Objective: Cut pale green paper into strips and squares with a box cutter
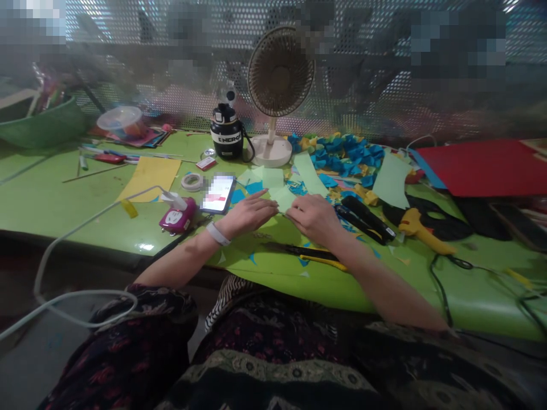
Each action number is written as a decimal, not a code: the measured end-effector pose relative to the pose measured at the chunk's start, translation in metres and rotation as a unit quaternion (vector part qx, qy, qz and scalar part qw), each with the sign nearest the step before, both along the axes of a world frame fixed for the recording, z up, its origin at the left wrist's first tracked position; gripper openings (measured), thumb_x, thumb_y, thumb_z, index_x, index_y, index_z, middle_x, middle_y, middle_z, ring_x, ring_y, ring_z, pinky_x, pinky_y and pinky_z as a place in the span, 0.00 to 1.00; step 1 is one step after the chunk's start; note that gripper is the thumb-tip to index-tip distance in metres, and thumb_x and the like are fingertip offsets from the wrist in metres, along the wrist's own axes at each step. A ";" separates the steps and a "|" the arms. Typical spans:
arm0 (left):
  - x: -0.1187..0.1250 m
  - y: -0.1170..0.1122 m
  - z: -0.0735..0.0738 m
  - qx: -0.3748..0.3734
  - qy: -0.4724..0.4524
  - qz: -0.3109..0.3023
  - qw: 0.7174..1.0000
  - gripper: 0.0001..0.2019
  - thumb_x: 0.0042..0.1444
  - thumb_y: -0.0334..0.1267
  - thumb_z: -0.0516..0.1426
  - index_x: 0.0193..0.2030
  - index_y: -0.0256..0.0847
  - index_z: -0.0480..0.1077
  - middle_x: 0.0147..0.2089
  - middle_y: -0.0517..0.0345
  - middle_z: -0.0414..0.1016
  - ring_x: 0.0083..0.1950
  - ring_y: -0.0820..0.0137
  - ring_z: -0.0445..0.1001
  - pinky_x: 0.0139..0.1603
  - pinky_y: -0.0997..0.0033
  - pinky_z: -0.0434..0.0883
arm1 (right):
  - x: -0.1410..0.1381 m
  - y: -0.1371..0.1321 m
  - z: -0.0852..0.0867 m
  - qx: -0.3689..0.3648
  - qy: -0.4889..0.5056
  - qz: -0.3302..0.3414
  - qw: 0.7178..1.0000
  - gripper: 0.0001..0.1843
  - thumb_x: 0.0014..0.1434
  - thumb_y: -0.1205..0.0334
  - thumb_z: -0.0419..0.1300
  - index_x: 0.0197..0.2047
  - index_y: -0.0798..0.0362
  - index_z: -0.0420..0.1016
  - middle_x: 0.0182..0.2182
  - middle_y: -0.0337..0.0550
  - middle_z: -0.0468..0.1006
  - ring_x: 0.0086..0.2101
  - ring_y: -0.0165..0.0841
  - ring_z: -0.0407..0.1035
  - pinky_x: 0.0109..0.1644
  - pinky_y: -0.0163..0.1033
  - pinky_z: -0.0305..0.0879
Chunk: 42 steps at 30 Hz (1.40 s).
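At the middle of the green table, my left hand (pixel 251 214) lies with its fingers stretched out, the tips at the near edge of a pale green paper piece (pixel 282 199). Across from it, my right hand (pixel 315 218) has its fingers curled together at the right side of that same paper, pinching it; the fingertips are partly hidden. More pale green paper (pixel 310 174) lies just beyond. A pair of scissors (pixel 310 251) with yellow-edged handles rests in front of my right hand. Close to my left hand is a lit phone (pixel 218 193).
Behind stand a fan (pixel 281 80) and a black bottle (pixel 226 134). Blue and yellow paper scraps (pixel 354 156) are heaped at the back. Rightward lie a black stapler-like tool (pixel 368 219) and a yellow glue gun (pixel 421 230). On the left are a purple power adapter (pixel 177 217) and a tape roll (pixel 193 181).
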<state>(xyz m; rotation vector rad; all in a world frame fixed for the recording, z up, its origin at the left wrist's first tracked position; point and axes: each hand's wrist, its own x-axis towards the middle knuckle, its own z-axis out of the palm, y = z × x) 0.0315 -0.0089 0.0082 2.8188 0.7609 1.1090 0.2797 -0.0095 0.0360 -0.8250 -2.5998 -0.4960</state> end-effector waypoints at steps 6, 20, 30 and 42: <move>-0.011 0.009 0.005 -0.001 -0.069 0.066 0.995 0.10 0.72 0.39 0.54 0.47 0.41 0.77 0.50 0.51 0.85 0.52 0.66 0.83 0.73 0.47 0.66 | 0.004 0.002 0.003 -0.142 0.167 -0.044 0.975 0.16 0.70 0.55 0.57 0.34 0.51 0.81 0.32 0.46 0.77 0.35 0.38 0.69 0.38 0.43 0.59; 0.007 0.004 0.001 -0.539 -0.409 0.053 0.734 0.32 0.46 0.40 0.76 0.55 0.36 0.70 0.25 0.70 0.72 0.28 0.74 0.75 0.37 0.73 0.73 | -0.013 -0.007 0.006 -0.611 0.356 -0.073 0.703 0.28 0.48 0.34 0.72 0.34 0.51 0.73 0.28 0.44 0.83 0.27 0.34 0.75 0.33 0.40 0.71; 0.000 0.011 0.004 -0.530 -0.399 0.085 0.743 0.29 0.40 0.37 0.77 0.49 0.34 0.74 0.29 0.62 0.80 0.30 0.73 0.77 0.36 0.73 0.72 | 0.025 -0.025 0.043 -0.441 -0.058 -0.111 0.889 0.23 0.56 0.42 0.68 0.46 0.50 0.79 0.47 0.50 0.82 0.47 0.46 0.75 0.45 0.43 0.68; -0.014 0.017 0.005 -0.525 -0.288 0.043 0.800 0.26 0.40 0.42 0.77 0.43 0.38 0.73 0.23 0.70 0.67 0.23 0.79 0.64 0.25 0.76 0.55 | 0.063 -0.043 0.020 -0.462 -0.088 -0.129 0.873 0.17 0.59 0.44 0.61 0.36 0.50 0.72 0.38 0.48 0.78 0.39 0.43 0.72 0.39 0.42 0.61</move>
